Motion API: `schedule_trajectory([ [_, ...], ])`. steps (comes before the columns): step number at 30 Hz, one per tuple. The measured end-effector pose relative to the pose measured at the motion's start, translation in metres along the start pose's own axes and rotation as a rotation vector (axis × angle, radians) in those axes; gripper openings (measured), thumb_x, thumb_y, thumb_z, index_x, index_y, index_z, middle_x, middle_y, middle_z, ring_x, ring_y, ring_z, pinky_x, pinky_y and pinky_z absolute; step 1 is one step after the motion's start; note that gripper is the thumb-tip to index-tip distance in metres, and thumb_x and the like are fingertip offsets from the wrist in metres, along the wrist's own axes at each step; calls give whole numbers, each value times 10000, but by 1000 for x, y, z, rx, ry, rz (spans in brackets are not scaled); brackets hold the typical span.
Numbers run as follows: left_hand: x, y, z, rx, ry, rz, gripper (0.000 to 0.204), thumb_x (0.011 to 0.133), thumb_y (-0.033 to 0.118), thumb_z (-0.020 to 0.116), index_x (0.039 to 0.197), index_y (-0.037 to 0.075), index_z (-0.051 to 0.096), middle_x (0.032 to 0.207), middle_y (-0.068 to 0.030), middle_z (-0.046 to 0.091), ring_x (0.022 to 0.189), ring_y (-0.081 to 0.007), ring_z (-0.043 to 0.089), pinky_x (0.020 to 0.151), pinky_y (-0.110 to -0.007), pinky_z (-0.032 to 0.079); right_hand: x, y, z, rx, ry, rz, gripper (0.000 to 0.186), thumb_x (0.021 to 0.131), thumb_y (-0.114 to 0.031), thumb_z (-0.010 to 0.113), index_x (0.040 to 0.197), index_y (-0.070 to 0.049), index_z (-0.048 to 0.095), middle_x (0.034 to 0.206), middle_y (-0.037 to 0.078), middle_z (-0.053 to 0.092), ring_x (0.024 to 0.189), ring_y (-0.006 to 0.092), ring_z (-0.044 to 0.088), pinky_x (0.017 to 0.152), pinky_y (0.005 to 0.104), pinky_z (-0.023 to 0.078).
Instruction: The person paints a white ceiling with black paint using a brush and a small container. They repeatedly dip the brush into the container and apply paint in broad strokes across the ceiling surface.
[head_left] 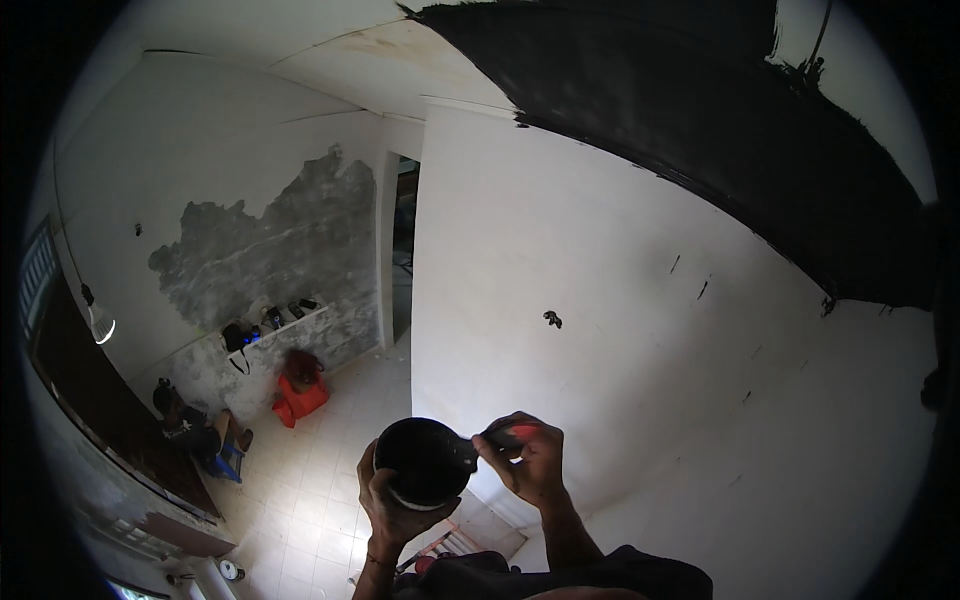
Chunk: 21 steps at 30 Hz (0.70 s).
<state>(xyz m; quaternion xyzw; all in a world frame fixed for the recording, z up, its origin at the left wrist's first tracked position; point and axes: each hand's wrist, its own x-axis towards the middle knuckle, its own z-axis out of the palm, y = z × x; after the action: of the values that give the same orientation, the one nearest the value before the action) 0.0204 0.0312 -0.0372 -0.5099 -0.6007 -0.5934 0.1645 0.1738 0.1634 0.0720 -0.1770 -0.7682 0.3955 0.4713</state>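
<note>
Your left hand (pixel 392 500) cups a black pot (pixel 424 460) from below. Your right hand (pixel 525 462) pinches a red-handled brush (pixel 498 436) at its right rim, near the white wall (pixel 600 300).

No labels, signs or screens show anywhere. The only package-like thing is the round pot (pixel 425 462), black inside with a pale rim along its lower edge, cupped from below in the left hand (pixel 392 505) and just left of the right hand (pixel 525 458). Whether its outside carries a label cannot be told. Well away to the upper left of the left hand, a red boxy container (pixel 300 396) sits on the pale tiled floor (pixel 330 440) under a wall shelf (pixel 285 328).
</note>
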Motion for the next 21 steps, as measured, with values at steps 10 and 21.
schedule_trajectory([
  [10,2,5,4,-56,-49,32,1089,555,403,1008,1397,261,332,1428,-282,458,1242,-474,584,926,-551,587,-11,7,-3,27,61,-26,143,873,-34,813,885,15,679,839,98,726,715,131,719,583,249,601],
  [21,-2,5,7,-128,-111,31,1100,508,387,1035,1351,218,349,1422,-278,473,1266,-473,561,998,-559,534,-25,14,-8,-84,167,76,124,865,-47,820,828,-5,710,758,78,732,649,165,712,594,266,561],
])
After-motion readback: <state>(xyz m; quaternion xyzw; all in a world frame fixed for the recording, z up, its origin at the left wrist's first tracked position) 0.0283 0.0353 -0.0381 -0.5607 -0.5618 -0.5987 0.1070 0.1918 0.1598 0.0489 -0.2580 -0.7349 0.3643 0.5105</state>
